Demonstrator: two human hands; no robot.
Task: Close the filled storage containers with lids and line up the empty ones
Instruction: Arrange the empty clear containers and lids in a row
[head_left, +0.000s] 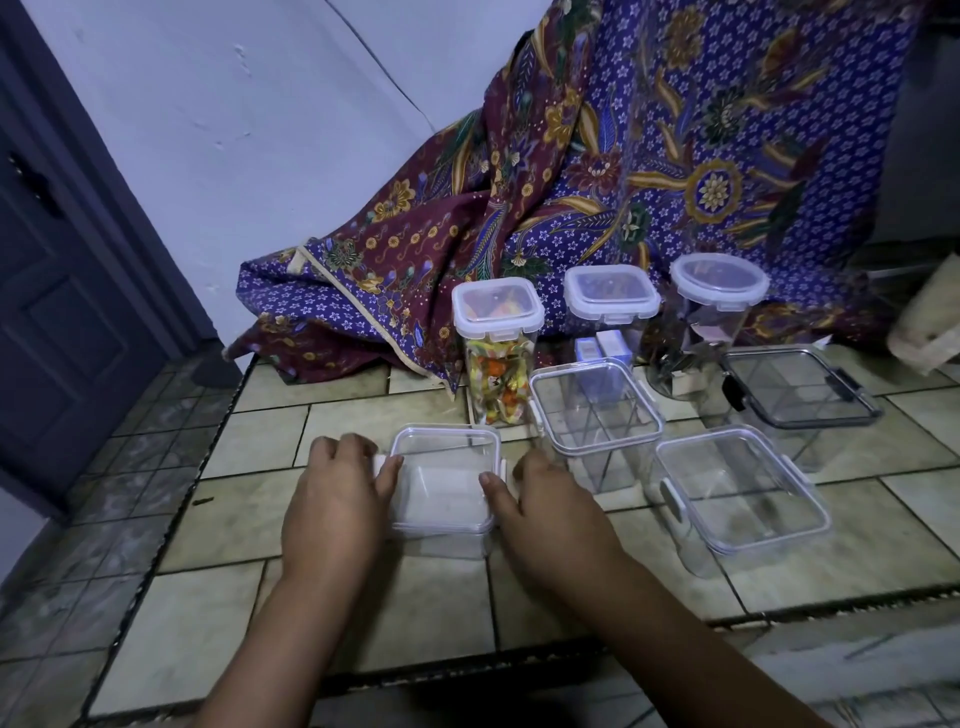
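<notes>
A small empty clear container with a white-rimmed lid sits on the tiled floor between my hands. My left hand grips its left side, thumb against the left clip. My right hand holds the right side, thumb on the lid's edge. Three tall lidded containers stand in a back row: one with colourful sweets, one with small boxes, one round with dark contents. Three empty lidded containers stand in front: a clear one, another clear one, and a dark-rimmed one.
A purple and maroon batik cloth drapes behind the row. A dark blue door stands at the left beside a white wall. A pale woven object lies at the right edge. Tiled floor stretches toward me.
</notes>
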